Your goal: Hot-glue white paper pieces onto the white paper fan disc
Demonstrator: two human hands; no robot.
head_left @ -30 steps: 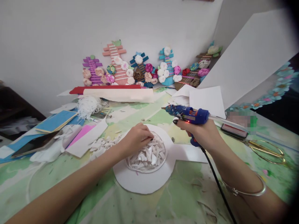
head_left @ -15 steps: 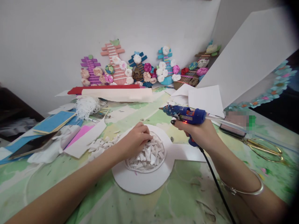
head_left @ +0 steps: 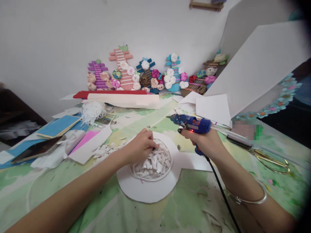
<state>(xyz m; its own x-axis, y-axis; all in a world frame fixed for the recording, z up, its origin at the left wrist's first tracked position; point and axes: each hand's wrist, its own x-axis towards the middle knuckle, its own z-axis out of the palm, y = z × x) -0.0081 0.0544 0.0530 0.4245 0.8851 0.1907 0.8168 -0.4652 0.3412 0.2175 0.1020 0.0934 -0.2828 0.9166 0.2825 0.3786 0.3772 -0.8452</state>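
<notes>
My right hand [head_left: 206, 140] is wrapped round a blue hot glue gun [head_left: 191, 123], whose small red light glows. Its nozzle points left, above the table, and a clear glue stick [head_left: 233, 133] juts from its back. My left hand [head_left: 143, 145] has its fingers bent together at the far side of a ring filled with white torn paper pieces [head_left: 155, 163]. What those fingertips press or pinch is hidden. The ring sits on a round white cardboard piece [head_left: 150, 192] with a strip reaching right. More white scraps [head_left: 107, 151] lie beside my left wrist.
Flower-trimmed guitar shapes [head_left: 125, 72] lean on the back wall, with red and cream sheets [head_left: 121, 99] before them. White string [head_left: 92, 111], blue card [head_left: 59, 126] and a dark tablet-like slab [head_left: 36, 149] lie left. Gold-handled scissors [head_left: 272, 161] lie right; the gun's black cord [head_left: 223, 191] runs forward.
The camera view has shifted slightly. My left hand stays over the paper pieces with little movement, and my right hand keeps the glue gun in nearly the same place.
</notes>
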